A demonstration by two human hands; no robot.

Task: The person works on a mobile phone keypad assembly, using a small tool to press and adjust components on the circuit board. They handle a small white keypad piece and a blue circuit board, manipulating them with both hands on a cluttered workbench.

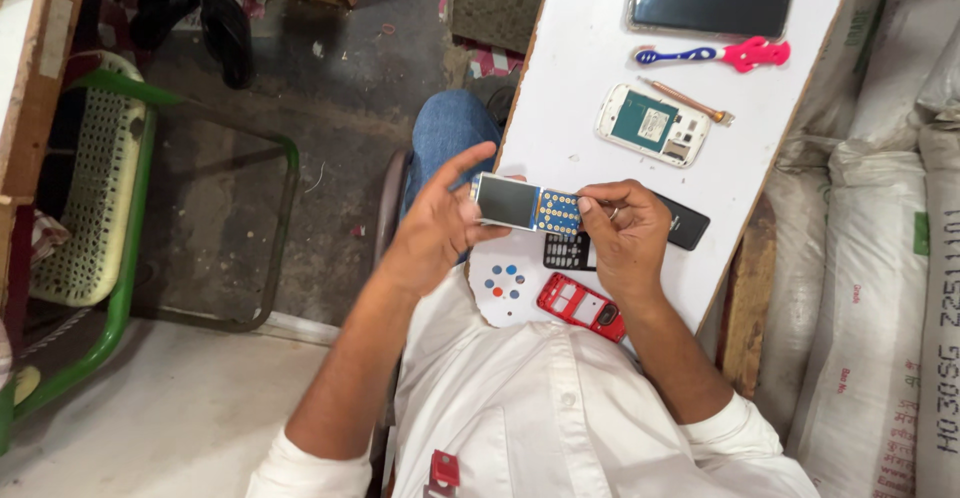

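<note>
White tabletop (590, 48) is lying beneath; left hand (435, 223) and right hand (620, 228) are gripping a phone board (528, 206) spanning between them.

Black keypad (567, 251) partly behind hands, perhaps touching red cover (582, 306).

A small phone-repair workshop: opened handsets and parts lie on a white desk (590, 48), among them a bare circuit board (653, 124), a red phone casing (581, 306), a loose keypad (567, 251) and a cleaning toothbrush (712, 55), with stacked sacks (890, 258) alongside.
</note>
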